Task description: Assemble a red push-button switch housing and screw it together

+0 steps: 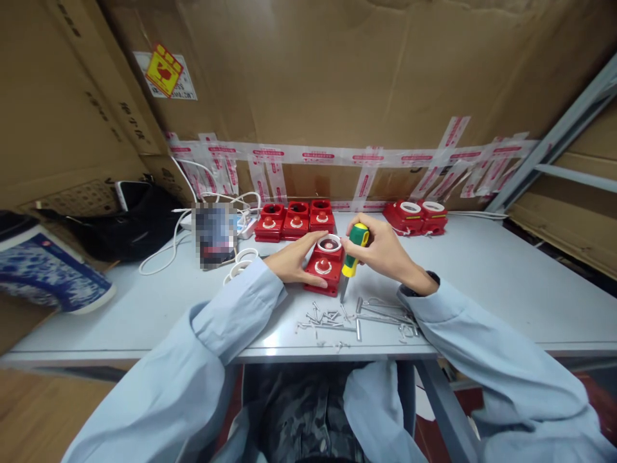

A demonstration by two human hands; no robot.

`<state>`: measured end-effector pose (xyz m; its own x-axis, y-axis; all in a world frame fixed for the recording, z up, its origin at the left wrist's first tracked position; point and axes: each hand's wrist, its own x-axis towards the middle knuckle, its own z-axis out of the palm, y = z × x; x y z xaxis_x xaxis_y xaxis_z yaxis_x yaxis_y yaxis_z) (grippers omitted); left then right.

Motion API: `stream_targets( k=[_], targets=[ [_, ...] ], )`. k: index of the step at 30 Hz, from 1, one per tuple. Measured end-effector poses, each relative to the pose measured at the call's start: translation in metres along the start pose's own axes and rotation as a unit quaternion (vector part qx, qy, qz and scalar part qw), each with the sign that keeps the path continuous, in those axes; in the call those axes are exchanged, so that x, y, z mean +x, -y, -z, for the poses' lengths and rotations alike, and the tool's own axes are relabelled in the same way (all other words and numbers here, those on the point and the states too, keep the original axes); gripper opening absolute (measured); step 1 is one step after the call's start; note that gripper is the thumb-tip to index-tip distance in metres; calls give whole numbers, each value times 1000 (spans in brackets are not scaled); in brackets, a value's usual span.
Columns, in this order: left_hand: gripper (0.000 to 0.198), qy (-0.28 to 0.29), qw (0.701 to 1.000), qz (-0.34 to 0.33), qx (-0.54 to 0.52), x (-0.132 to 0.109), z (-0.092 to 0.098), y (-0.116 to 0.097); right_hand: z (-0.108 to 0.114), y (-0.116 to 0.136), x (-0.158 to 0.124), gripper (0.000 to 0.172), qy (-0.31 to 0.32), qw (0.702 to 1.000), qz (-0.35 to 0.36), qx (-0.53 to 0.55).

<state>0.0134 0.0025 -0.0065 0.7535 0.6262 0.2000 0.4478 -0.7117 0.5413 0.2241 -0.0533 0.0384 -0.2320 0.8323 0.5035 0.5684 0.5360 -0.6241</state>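
Bracing the red unit (324, 266) on the table (187, 318) with the left hand (295, 260), probably for steadiness. Gripping the green-and-yellow screwdriver (355, 249) in the right hand (383, 249), tip down near loose screws (317, 315), seemingly laid within reach.

The pale bench (506, 283) carries a red unit (325, 267) in front of its middle, with loose screws (331, 316) and thin metal rods (385, 318) lying between that and the near edge. Three more units (295, 224) stand in a row just behind, and a pair (418, 222) topped with white discs sits at the back right, near a white cable (472, 214). Leftward lie white rings (248, 251), a power strip (248, 226), a pixelated item (214, 235), tangled cords (157, 273), a black bag (144, 222) and a blue-and-white container (53, 270).
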Motion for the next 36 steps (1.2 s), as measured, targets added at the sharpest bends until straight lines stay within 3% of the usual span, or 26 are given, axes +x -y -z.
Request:
stream_targets(
  k=[13,24,36],
  targets=[
    [104,3,1000,9,-22,-1,2,-2,6,6,0,14,-2,1000,2,-7],
    [99,-11,999,-16,-40,1,2,-2,31,27,1,18,-196,981,6,14],
    [101,-13,999,-12,-38,0,2,-3,22,18,2,14,-184,982,29,20]
  ],
)
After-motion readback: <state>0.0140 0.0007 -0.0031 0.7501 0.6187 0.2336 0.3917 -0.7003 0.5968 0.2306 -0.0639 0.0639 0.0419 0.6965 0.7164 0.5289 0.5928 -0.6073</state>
